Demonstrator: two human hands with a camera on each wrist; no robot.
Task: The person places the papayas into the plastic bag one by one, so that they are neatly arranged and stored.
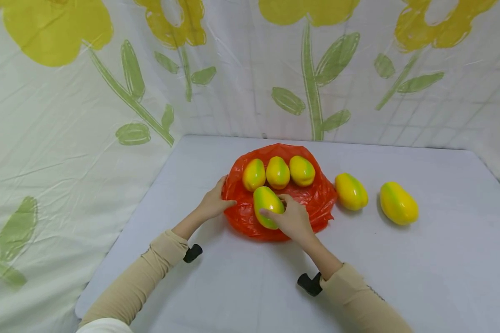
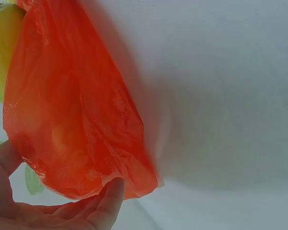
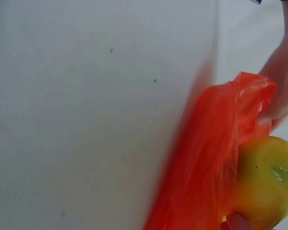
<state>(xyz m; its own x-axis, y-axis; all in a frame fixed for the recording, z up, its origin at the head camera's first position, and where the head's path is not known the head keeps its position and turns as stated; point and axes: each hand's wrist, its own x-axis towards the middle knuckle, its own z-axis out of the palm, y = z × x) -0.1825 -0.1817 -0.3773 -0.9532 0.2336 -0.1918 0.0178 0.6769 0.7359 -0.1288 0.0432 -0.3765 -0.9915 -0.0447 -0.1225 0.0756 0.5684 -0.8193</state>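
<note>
A red plastic bag (image 1: 321, 200) lies spread open on the table, with three yellow-green papayas (image 1: 278, 173) in a row at its far side. My left hand (image 1: 211, 202) holds the bag's left edge, thumb over the rim and fingers outside; the left wrist view shows this bag (image 2: 72, 120) between thumb and fingers. With my right hand (image 1: 295, 219) I grip another papaya (image 1: 266, 200) over the near part of the bag. In the right wrist view that papaya (image 3: 261, 182) is partly behind the red plastic, and most of the right hand is out of sight.
Two more papayas, a nearer one (image 1: 352, 191) and a farther one (image 1: 398, 203), lie on the white table (image 1: 241, 286) right of the bag. A white curtain (image 1: 241, 92) with yellow flowers hangs behind and to the left.
</note>
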